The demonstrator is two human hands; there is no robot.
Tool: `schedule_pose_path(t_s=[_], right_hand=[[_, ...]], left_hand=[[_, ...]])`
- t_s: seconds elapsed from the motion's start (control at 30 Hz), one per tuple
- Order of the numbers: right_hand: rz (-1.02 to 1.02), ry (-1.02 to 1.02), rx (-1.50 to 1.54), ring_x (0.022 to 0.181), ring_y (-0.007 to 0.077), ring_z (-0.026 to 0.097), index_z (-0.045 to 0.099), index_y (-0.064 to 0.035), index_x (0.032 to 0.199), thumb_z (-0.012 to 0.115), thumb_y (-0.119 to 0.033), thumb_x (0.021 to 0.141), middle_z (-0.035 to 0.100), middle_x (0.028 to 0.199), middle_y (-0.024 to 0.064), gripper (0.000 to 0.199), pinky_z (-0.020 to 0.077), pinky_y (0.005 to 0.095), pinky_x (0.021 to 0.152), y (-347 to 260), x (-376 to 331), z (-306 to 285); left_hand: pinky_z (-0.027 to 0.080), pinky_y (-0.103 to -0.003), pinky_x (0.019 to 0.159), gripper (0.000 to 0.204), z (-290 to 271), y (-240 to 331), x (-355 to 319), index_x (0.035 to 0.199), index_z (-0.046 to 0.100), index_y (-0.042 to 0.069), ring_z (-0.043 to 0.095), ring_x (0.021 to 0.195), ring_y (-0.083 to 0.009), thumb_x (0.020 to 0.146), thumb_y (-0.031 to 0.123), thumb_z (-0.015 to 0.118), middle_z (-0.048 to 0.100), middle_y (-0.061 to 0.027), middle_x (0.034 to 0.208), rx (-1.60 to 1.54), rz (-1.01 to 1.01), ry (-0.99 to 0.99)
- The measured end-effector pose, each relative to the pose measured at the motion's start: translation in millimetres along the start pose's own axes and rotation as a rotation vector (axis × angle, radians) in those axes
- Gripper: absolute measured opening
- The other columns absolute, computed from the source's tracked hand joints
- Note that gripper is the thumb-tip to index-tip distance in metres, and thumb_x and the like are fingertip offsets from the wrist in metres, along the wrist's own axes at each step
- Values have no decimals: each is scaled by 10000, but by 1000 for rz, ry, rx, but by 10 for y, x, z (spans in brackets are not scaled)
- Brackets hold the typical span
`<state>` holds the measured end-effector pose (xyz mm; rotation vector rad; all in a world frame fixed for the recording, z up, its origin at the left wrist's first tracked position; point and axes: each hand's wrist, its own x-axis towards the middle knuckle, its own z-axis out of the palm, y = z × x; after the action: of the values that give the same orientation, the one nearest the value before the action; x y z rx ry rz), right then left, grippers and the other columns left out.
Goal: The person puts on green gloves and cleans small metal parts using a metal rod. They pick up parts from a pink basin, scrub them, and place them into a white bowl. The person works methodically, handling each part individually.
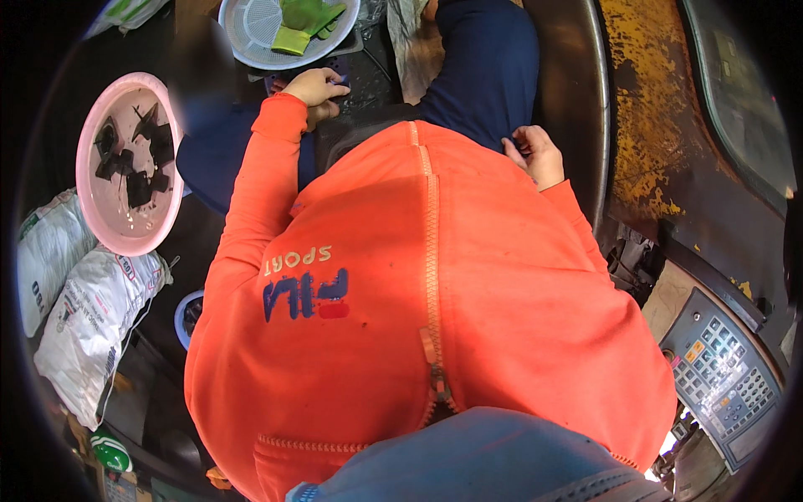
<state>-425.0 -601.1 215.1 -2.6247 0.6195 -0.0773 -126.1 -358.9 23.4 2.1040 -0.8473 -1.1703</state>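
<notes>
While L hand (318, 86) rests curled on a dark tray (355, 79), grip state unclear, R hand (535, 155) lies loosely curled on dark-blue trouser leg (481, 75), holding nothing.

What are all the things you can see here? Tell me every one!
Pink bowl: one, pink rim, upper left, holding dark pieces.
Dark pieces: several, black, inside the pink bowl.
White strainer basket: one, white, top centre.
Green pieces: a few, green, lying in the white strainer basket.
White sacks: two, white with print, lower left.
Keypad panel: one, grey with coloured keys, lower right.
Rusty metal surface: one, yellow-brown on dark, upper right.
Orange zip jacket: one, orange, filling the middle, worn by the person.
Left hand: one, top centre, resting on a dark surface below the basket.
Right hand: one, right of centre, fingers curled against dark blue cloth.
</notes>
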Motion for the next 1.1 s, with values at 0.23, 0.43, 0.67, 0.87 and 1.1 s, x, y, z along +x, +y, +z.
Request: schedule_pose_path(t_s=[0.23, 0.43, 0.67, 0.87, 1.1], right_hand=[[-327, 253, -309, 652, 285, 593, 568, -50, 792, 647, -53, 795, 564, 757, 105, 79, 494, 354, 558, 243, 413, 90], [-203, 693, -161, 729, 303, 625, 617, -42, 810, 648, -197, 828, 633, 797, 116, 159, 504, 371, 647, 26, 1519, -267], [-642, 202, 168, 638, 104, 599, 617, -44, 949, 640, -146, 879, 642, 739, 30, 126, 466, 238, 579, -928, 2114, -106], [-636, -525, -384, 883, 337, 632, 613, -96, 1040, 594, -316, 854, 662, 919, 132, 289, 496, 403, 747, -1068, 2554, 1006], [-775, -1073, -508, 963, 332, 627, 583, -92, 1138, 631, -323, 814, 652, 1026, 144, 401, 504, 438, 801, -1346, 2136, 1815]], left_hand=[[457, -343, 890, 573, -2, 37, -6, 1204, 560, -17, 609, 1030, -299, 790, 357, 689, 642, -214, 1087, 13, 27, -1], [461, -344, 877, 552, 35, -25, 35, 1149, 609, 8, 616, 1008, -293, 770, 397, 703, 653, -193, 1063, 7, 7, -25], [486, -324, 710, 430, -159, -159, -47, 814, 705, 25, 643, 729, -206, 787, 453, 672, 686, -105, 755, -41, -130, 138], [502, -321, 733, 348, -428, -109, -69, 918, 696, 37, 663, 792, -220, 770, 353, 692, 698, -107, 856, -301, -264, 775], [480, -324, 880, 519, -638, -334, 508, 1160, 590, -20, 628, 1008, -280, 730, 232, 732, 642, -186, 1113, -514, -214, 973]])
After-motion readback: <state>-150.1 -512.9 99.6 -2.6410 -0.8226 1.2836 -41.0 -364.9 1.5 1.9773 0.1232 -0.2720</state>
